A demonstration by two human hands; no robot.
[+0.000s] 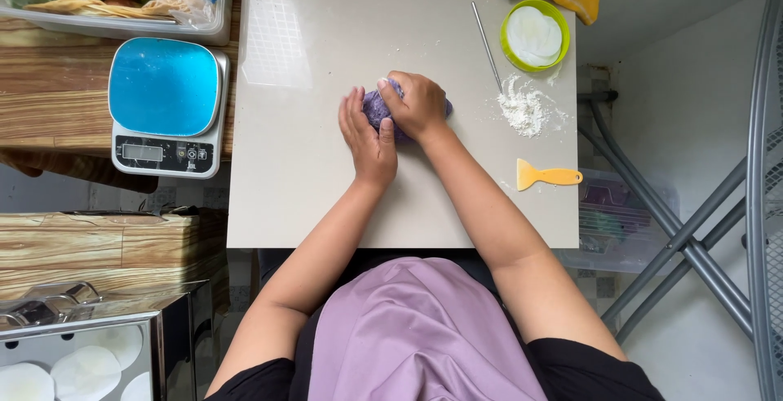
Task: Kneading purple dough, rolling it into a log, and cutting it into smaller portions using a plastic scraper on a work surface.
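Under both hands [395, 124], half-hidden purple dough [375, 107]

Dough lump [373, 108] mid-bench [310, 197] under both hands, left hand [369, 141] beside right hand [418, 106], flour pile [523, 109] to the right, scraper [548, 176] nearer the person, bowl [535, 35] and rod [487, 46] behind, scale [167, 107] off the bench's left edge.

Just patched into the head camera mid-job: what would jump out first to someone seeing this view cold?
The purple dough lump at the middle of the pale table, pressed under both hands: the right hand lies on top and the left hand is against its near side. Next, the blue-topped kitchen scale on the wooden surface to the left. On the right, a flour pile lies between a green-rimmed bowl and an orange scraper.
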